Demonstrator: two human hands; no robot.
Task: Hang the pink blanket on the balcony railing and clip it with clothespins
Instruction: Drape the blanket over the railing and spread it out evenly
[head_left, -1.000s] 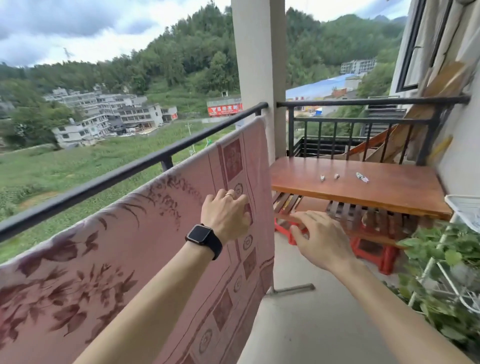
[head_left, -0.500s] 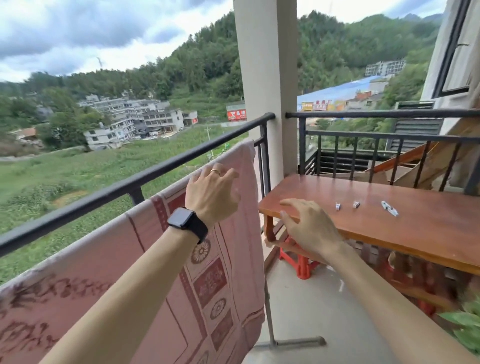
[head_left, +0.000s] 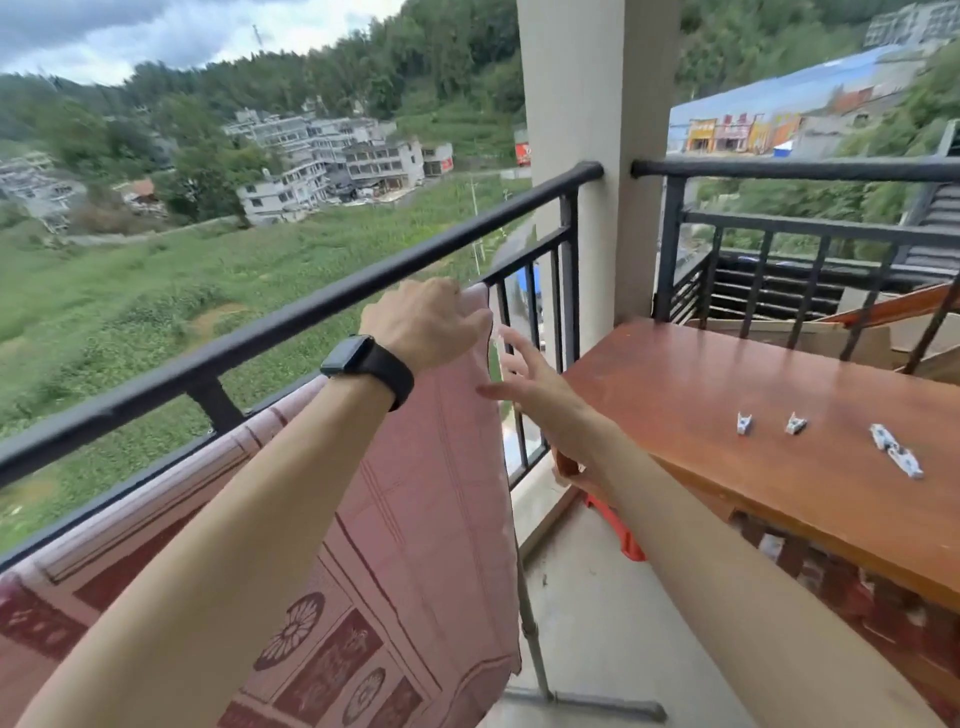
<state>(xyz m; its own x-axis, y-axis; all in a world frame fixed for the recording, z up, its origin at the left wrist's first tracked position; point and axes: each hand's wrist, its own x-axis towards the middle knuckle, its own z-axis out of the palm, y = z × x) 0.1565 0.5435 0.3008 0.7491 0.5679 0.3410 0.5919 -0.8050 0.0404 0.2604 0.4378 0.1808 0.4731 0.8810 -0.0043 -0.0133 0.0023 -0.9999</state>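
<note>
Head view: clothespins (head_left: 795, 423) on wooden balcony table (head_left: 727, 384)

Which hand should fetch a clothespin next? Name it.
Right. The right hand is open and free, beside the table with the clothespins; the left hand holds the pink blanket at its top corner.

This is the balcony of an upper-floor home in a hillside town: a black metal railing (head_left: 311, 322) crosses the middle of the frame to a plain concrete pillar (head_left: 597, 104) at top centre, with green fields (head_left: 130, 291) and pale multi-storey houses (head_left: 332, 156) beyond at upper left. Laundry things mark it as lived-in: a pink blanket (head_left: 426, 493) hangs at lower centre, and small white clothespins (head_left: 796, 423) lie on a reddish wooden table (head_left: 727, 374) at right.
</note>
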